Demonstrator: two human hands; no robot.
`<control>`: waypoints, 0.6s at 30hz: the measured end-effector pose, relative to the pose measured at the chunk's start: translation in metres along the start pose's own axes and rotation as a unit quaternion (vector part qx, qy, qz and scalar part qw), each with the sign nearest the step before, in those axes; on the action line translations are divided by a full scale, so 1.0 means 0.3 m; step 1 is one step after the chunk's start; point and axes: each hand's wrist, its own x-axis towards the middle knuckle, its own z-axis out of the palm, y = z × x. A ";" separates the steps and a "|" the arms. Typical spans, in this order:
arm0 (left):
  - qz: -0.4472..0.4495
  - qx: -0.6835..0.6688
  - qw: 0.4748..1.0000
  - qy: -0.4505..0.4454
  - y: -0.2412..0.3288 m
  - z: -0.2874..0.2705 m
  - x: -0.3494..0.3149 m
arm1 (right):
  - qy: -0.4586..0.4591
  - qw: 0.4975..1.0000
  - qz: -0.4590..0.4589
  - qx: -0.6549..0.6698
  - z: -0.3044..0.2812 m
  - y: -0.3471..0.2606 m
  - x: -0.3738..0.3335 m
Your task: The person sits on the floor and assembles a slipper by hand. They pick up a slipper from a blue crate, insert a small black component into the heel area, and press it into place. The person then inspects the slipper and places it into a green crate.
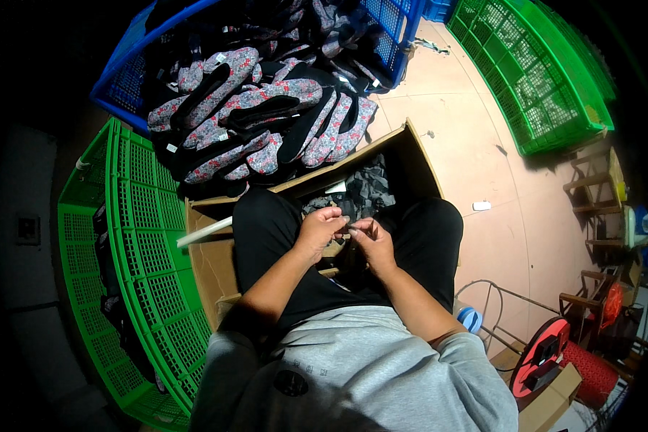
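Note:
My left hand (322, 230) and my right hand (374, 245) meet between my knees, fingertips pinched close together. Something small and dark seems to be between them, too small to make out. Both are over an open cardboard box (423, 155) that stands between and in front of my legs. Inside it, just beyond my fingers, lie many small dark grey and black scraps (367, 189) and a small white piece (335, 187). A pale strip or rod (205, 232) sticks out by my left knee.
Ahead, slipper-shaped floral and black fabric items (266, 108) heap over a blue crate (126, 90). Green crates stand at left (147, 266) and far right (525, 79). A red round-topped stool (542, 356) and wooden stools (590, 187) are at right. A small white object (482, 206) lies on the floor.

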 end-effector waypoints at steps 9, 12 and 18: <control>0.148 0.234 0.961 0.024 -0.003 0.019 -0.018 | 0.091 0.986 0.108 0.084 0.014 -0.047 -0.008; 0.229 0.344 0.910 0.029 -0.009 0.023 -0.025 | 0.089 0.992 0.060 0.072 0.010 -0.013 0.001; 0.263 0.394 0.881 0.011 0.029 0.051 -0.052 | 0.128 0.985 0.060 0.094 -0.006 0.002 0.013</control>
